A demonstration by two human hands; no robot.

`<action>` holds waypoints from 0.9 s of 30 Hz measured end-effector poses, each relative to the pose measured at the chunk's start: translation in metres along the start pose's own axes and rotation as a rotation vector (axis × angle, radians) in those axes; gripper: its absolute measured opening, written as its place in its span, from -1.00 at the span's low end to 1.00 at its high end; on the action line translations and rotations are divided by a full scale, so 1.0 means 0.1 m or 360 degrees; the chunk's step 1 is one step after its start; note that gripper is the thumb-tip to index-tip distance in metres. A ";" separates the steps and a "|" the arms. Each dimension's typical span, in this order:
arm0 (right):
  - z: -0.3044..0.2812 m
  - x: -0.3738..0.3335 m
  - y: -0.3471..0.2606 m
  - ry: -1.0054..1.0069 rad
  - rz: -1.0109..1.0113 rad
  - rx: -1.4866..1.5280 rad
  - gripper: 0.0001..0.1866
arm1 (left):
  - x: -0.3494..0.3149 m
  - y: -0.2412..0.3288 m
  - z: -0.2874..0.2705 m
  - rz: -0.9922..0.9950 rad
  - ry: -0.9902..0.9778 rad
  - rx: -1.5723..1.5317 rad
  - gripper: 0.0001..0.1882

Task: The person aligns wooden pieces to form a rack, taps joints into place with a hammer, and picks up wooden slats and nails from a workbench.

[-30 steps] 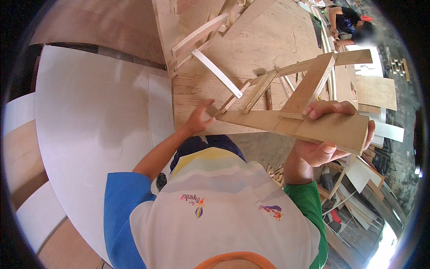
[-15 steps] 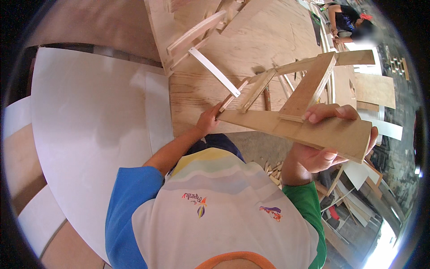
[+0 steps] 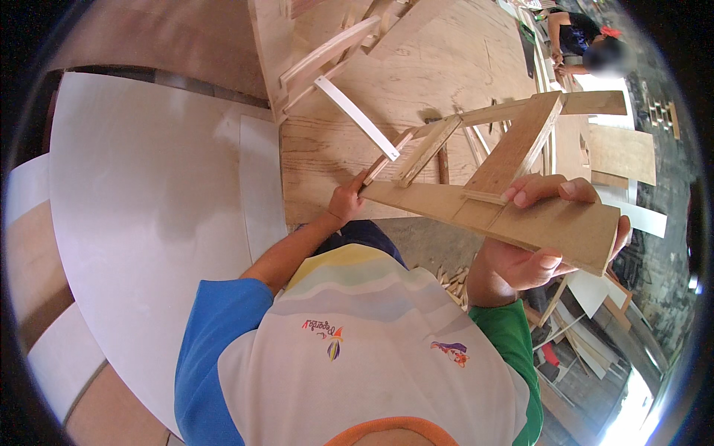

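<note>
Holding a ladder-like wooden frame in two bare hands, near the close edge of a plywood table, spreading wider toward the right. Gripping the broad right end of the near rail with the right hand, with fingers bent over the upper side and wrapped below and round the end, pressed firmly to the wood. Clasping the narrow left corner with the left hand, with fingers closed round the wood by the end crosspiece; impossible to tell the exact placing of the left fingertips, partly hidden there. Joined to the far rail by a broad crosspiece near the right hand and a narrower crosspiece farther left. Visible beyond the left hand: a white strip, slanting down toward the end crosspiece, with contact between them unclear. Spread out at left: a large white board. Lying below the near rail, on the floor: wood scraps. Bent over at upper right: another person.
</note>
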State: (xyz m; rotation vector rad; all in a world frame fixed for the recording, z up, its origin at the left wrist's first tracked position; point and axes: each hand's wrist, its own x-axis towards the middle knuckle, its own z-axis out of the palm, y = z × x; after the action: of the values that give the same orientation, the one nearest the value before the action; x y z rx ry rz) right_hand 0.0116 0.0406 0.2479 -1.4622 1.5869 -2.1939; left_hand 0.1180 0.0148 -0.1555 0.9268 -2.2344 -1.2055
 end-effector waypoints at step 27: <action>-0.09 0.00 0.02 -0.0073 -0.0037 -0.0074 0.00 | -0.05 0.14 0.08 -0.0285 0.0366 -0.0113 -0.43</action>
State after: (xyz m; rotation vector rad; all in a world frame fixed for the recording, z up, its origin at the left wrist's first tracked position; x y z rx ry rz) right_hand 0.0045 0.0456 0.2465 -1.5395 1.6251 -2.1334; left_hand 0.1110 0.0287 -0.1484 1.1934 -1.9503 -1.1793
